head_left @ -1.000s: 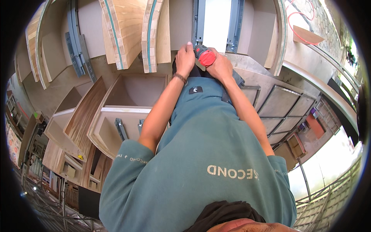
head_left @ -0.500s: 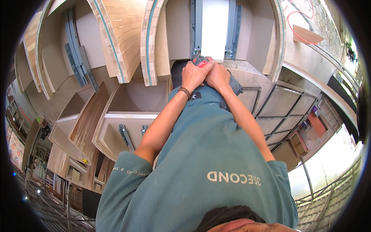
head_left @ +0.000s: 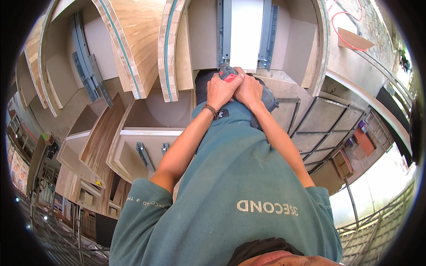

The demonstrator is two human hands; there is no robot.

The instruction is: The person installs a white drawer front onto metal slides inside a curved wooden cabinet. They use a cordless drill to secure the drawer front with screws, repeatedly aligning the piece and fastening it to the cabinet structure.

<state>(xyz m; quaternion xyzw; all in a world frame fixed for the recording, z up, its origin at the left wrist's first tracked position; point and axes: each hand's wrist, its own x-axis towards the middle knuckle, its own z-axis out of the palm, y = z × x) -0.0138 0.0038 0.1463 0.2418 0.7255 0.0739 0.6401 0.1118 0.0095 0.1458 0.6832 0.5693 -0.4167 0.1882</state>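
Note:
Close in front of my body, both hands are wrapped round a dark grey and red cordless drill (head_left: 228,71). My left hand (head_left: 220,91), with a brown bracelet at the wrist, grips it from the left. Against it, my right hand (head_left: 248,91) is closed on the drill's right side. The hands hide most of the tool, and its tip cannot be made out. Just beyond it lies a white drawer panel (head_left: 245,35) between metal drawer slides (head_left: 223,31), inside a curved wooden cabinet (head_left: 301,40).
More curved cabinet parts stand at the left, including a carcass with slides (head_left: 84,57) and a striped-edge panel (head_left: 171,53). A lower unit (head_left: 133,150) sits beside my left arm. Dark metal frames (head_left: 321,119) lie to the right. A red hose (head_left: 341,26) runs at the far right.
The drill has tilted slightly and shows more of its body. My hands have shifted a little with it, staying closed round it.

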